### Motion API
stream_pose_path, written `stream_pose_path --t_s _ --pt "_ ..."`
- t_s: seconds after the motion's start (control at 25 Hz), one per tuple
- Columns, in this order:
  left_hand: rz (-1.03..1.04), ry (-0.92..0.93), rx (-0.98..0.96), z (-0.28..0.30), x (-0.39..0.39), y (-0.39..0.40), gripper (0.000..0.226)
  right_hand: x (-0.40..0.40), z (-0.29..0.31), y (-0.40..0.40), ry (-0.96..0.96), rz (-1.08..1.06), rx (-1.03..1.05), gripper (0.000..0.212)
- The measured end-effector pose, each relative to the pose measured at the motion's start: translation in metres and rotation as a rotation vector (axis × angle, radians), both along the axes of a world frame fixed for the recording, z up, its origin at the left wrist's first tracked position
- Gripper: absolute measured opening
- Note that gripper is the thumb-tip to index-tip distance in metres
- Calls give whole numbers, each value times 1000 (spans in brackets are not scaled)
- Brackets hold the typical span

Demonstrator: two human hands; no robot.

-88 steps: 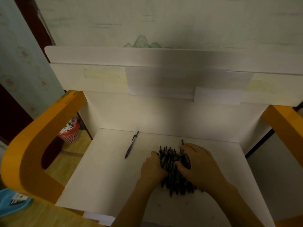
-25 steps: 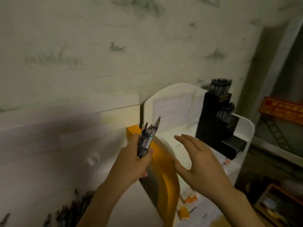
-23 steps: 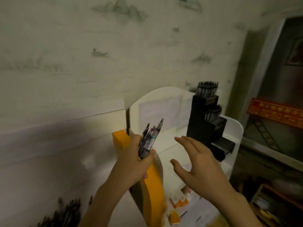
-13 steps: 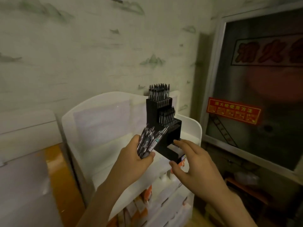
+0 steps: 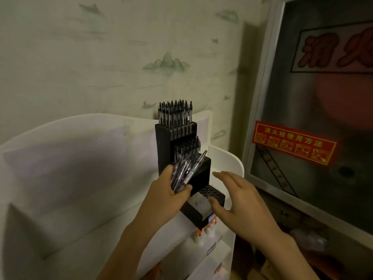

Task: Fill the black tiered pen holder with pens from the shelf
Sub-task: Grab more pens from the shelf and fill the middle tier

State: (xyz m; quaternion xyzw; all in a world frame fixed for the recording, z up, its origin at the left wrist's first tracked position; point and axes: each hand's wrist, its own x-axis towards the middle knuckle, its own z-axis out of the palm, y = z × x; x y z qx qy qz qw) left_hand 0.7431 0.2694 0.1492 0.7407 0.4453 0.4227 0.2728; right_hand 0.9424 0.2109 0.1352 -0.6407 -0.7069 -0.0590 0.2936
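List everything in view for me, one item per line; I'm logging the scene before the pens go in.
black tiered pen holder: one, black, on the white shelf top; upper two tiers hold pens, lowest tier's holes bare
pens in holder: many, dark, upright in the top tier
bundle of pens: several, dark and clear, in the left hand
white shelf unit: one, white, against the wall
small bottles: a few, orange and white, below the holder
red sign: one, red with yellow print, on the grey panel at right
wallpaper: pale, green mountain motifs
left hand: grip closed round the bundle
right hand: fingers spread, beside the holder's lowest tier
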Motion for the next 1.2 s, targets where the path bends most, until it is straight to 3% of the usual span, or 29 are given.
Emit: stream_pose_path --t_s 0.12,0.2,0.4,0.52,0.6,0.76,1.0,1.2 --pt "13 -1 -5 2 21 43 25 25 9 52 -5 33 -7 59" --pt "28 -7 -20 1 36 67 25 40 13 84 90 86 -13 51" --pt "37 -10 -88 -6 63 103 28 48 14 143 633 312 -81 20" --pt "57 -37 -137 -12 75 121 29 58 15 179 999 467 -250 17" --pt "85 -48 -184 -15 81 129 29 67 12 200 1132 553 -356 18" --pt "128 -97 -253 -10 93 142 28 81 12 231 1269 673 -454 29" --pt "249 -139 -232 2 103 155 31 99 24 277 1367 751 -429 32" --pt "273 -203 -262 5 115 161 28 106 21 294 1436 808 -539 25"
